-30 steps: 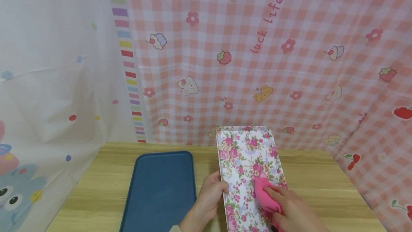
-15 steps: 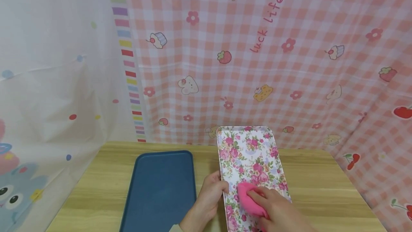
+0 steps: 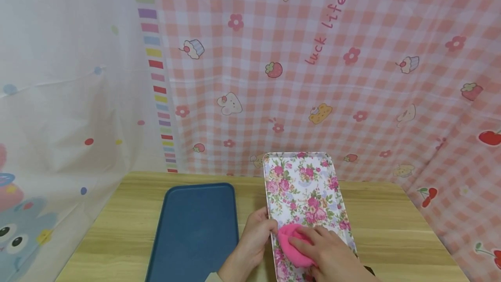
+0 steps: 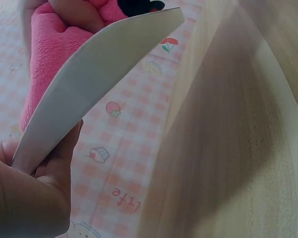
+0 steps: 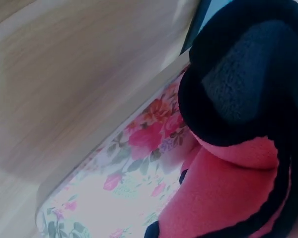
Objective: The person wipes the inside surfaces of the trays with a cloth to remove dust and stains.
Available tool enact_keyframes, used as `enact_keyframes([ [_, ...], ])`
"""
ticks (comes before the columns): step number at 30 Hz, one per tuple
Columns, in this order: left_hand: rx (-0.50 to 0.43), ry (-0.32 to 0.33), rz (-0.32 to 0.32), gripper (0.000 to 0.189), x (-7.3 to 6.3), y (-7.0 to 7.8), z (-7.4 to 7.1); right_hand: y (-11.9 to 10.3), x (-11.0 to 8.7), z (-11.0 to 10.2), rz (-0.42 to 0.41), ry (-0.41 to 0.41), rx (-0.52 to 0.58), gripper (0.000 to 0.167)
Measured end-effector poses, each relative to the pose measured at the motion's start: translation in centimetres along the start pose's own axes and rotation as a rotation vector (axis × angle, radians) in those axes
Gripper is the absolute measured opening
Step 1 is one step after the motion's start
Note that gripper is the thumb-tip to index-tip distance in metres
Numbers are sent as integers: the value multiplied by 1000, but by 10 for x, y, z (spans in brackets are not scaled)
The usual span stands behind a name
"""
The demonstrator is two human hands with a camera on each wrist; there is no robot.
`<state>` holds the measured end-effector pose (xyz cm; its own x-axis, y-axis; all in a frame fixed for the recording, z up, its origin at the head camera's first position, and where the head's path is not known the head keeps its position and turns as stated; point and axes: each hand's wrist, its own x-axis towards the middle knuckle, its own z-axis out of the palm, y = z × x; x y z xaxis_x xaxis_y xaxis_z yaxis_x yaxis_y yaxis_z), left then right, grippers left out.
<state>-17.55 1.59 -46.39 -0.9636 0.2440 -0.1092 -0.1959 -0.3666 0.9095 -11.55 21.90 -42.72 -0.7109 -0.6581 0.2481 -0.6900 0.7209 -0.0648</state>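
Observation:
A white tray with pink flowers [image 3: 301, 190] is held tilted above the table, its far end overlapping the curtain in the head view. My left hand [image 3: 253, 238] grips its left edge, thumb over the rim. In the left wrist view, the tray's pale side [image 4: 97, 74] rises out of that hand. My right hand [image 3: 330, 251] holds a bunched pink cloth [image 3: 292, 247] against the tray's lower left, close to my left thumb. Black edging on the cloth [image 5: 228, 183] shows in the right wrist view, where the fingers are mostly hidden.
A dark blue tray [image 3: 195, 234] lies flat on the wooden table [image 3: 395, 229], left of my left hand. A pink checked curtain [image 3: 250, 86] hangs behind the table, and a white one [image 3: 66, 112] stands at the left.
My right hand has slid the pink cloth leftward across the flowered tray, from its right-middle part to its left edge. My left hand and both trays have stayed nearly still.

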Motion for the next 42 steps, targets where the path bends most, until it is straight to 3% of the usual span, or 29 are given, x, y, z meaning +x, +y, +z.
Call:
enact_keyframes([
  [10, -2, -2, -1, 61, 1, 1, 0, 8, 2, 3, -198, 97, -57, 70],
  [21, -6, 1, -13, 64, 0, 1, -2, 21, -9, -2, -203, 118, -104, 59],
  [29, -14, -6, -16, 65, 0, 2, -3, 37, -28, -6, -96, 81, -66, 61],
  [34, -24, -5, -15, 64, 0, 3, -4, 42, -41, -10, 40, 12, -35, 53],
  [42, -26, -1, -7, 63, 1, 3, -4, 45, -54, -13, 248, -74, 4, 64],
])
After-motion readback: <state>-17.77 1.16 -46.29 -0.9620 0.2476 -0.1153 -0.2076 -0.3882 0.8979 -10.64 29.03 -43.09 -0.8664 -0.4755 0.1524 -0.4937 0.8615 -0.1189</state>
